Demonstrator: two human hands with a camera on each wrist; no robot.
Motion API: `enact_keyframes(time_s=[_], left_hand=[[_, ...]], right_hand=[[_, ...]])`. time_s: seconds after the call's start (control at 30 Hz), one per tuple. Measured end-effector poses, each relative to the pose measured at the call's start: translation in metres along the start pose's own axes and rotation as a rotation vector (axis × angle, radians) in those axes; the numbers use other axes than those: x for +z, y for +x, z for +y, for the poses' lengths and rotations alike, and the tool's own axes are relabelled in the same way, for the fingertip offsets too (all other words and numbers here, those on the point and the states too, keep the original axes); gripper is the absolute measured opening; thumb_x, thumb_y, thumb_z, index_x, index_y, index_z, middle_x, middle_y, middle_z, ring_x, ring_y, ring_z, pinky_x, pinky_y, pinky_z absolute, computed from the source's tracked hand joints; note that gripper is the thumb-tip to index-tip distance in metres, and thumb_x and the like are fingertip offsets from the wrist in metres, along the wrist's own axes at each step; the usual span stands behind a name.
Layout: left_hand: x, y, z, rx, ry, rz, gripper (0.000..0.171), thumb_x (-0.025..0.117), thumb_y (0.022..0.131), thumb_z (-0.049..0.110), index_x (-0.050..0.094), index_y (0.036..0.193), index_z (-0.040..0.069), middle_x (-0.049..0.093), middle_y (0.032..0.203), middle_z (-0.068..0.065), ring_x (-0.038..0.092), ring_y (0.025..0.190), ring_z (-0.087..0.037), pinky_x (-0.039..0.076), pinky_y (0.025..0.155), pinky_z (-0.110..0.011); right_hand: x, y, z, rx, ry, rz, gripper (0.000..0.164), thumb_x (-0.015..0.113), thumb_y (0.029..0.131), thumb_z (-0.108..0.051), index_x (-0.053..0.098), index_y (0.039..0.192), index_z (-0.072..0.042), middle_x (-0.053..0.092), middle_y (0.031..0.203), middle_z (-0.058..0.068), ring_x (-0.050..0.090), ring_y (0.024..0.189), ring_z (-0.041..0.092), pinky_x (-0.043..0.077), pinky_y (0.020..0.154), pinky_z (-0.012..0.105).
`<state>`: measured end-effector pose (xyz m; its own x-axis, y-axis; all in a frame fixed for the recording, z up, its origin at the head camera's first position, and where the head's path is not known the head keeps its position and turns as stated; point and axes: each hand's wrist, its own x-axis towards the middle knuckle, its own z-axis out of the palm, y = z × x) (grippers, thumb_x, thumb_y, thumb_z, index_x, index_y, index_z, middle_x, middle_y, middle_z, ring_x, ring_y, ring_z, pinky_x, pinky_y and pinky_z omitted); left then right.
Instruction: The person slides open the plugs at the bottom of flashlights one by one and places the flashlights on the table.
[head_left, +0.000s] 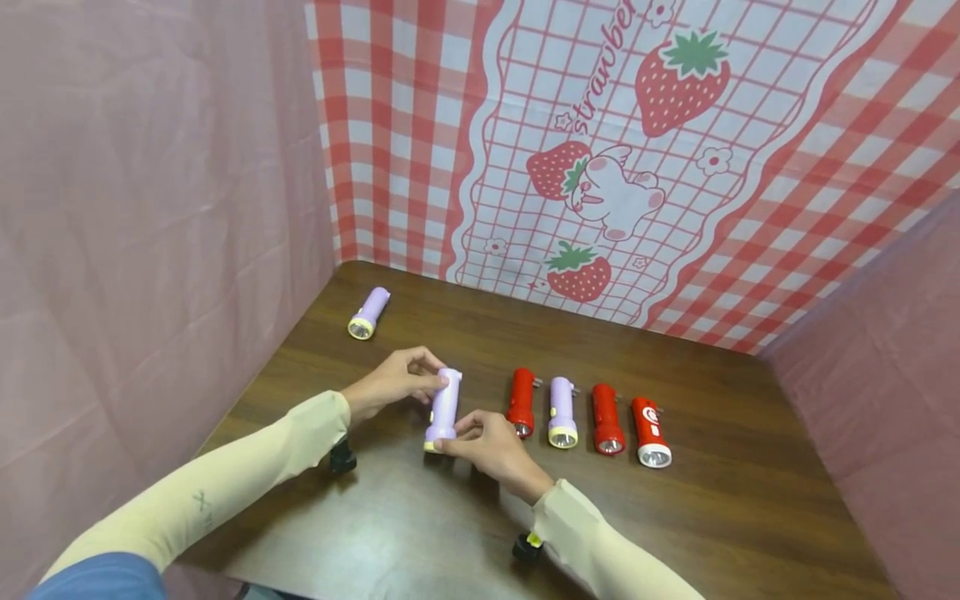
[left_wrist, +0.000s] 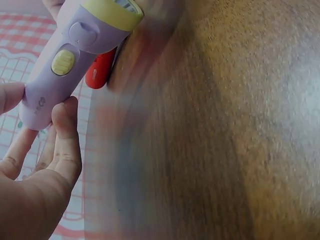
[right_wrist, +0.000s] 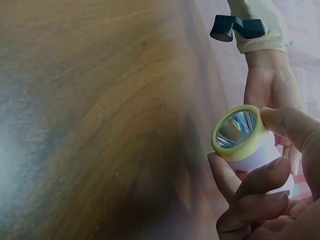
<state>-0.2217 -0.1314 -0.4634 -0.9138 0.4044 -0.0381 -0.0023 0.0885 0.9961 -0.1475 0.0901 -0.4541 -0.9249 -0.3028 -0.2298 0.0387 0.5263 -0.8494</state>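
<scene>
Both hands hold one purple flashlight [head_left: 445, 402] with a yellow head over the table. My left hand [head_left: 397, 382] pinches its tail end between thumb and fingers. At the head end, my right hand [head_left: 491, 448] grips the yellow rim. A yellow slide switch [left_wrist: 63, 62] shows on its side in the left wrist view. The reflector [right_wrist: 237, 129] and lens face the camera in the right wrist view, with the right thumb and fingers around the rim. Closest to the right hand lies a red flashlight [head_left: 521, 396], its lens partly behind that hand.
Right of the hands lie another purple flashlight [head_left: 562, 410], a red one [head_left: 607, 417] and a red one with a white head [head_left: 649, 429], in a row. A purple flashlight [head_left: 370, 311] lies at the back left. Cloth [head_left: 390, 125] hangs behind the wooden table [head_left: 720, 500].
</scene>
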Motion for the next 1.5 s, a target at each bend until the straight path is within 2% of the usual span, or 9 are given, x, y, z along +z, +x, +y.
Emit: enact_keyframes(time_s=[0.5, 0.77, 1.13, 1.3, 1.5], left_hand=[[0.012, 0.001, 0.000, 0.010, -0.013, -0.035, 0.032, 0.077, 0.093, 0.014, 0.063, 0.118, -0.001, 0.066, 0.118, -0.018, 0.068, 0.092, -0.025, 0.060, 0.079, -0.040], [0.017, 0.003, -0.002, -0.002, -0.020, -0.001, 0.028, 0.073, 0.098, 0.017, 0.063, 0.117, -0.001, 0.066, 0.117, -0.017, 0.070, 0.087, -0.025, 0.060, 0.078, -0.039], [0.019, 0.003, 0.003, -0.025, 0.004, 0.012, 0.040, 0.075, 0.096, 0.024, 0.068, 0.124, -0.003, 0.072, 0.112, -0.015, 0.072, 0.085, -0.026, 0.059, 0.084, -0.042], [0.021, 0.003, 0.006, 0.001, 0.030, 0.003, 0.038, 0.076, 0.095, 0.023, 0.070, 0.124, -0.001, 0.072, 0.113, -0.013, 0.071, 0.086, -0.025, 0.058, 0.086, -0.048], [0.024, 0.002, 0.010, 0.060, 0.057, -0.022, 0.035, 0.077, 0.095, 0.021, 0.070, 0.124, 0.003, 0.072, 0.113, -0.010, 0.069, 0.093, -0.021, 0.056, 0.087, -0.054]], right_hand=[[-0.010, -0.008, 0.010, 0.002, 0.004, -0.003, 0.043, 0.088, 0.082, -0.032, 0.065, 0.104, -0.004, 0.074, 0.092, 0.005, 0.065, 0.077, 0.018, 0.052, 0.061, 0.032], [-0.009, -0.008, 0.016, -0.002, 0.016, 0.002, 0.043, 0.088, 0.082, -0.029, 0.063, 0.105, -0.004, 0.074, 0.094, 0.007, 0.065, 0.076, 0.017, 0.052, 0.060, 0.031], [-0.009, -0.006, 0.017, -0.018, 0.018, 0.003, 0.050, 0.087, 0.083, -0.026, 0.065, 0.118, 0.002, 0.074, 0.100, 0.010, 0.064, 0.076, 0.017, 0.052, 0.059, 0.031], [-0.009, -0.006, 0.016, -0.055, -0.033, 0.022, 0.053, 0.087, 0.082, -0.025, 0.065, 0.121, 0.004, 0.075, 0.100, 0.009, 0.066, 0.079, 0.016, 0.054, 0.062, 0.031], [-0.010, -0.005, 0.018, -0.110, -0.098, 0.067, 0.050, 0.089, 0.080, -0.025, 0.066, 0.116, 0.001, 0.074, 0.097, 0.006, 0.066, 0.086, 0.017, 0.054, 0.069, 0.031]])
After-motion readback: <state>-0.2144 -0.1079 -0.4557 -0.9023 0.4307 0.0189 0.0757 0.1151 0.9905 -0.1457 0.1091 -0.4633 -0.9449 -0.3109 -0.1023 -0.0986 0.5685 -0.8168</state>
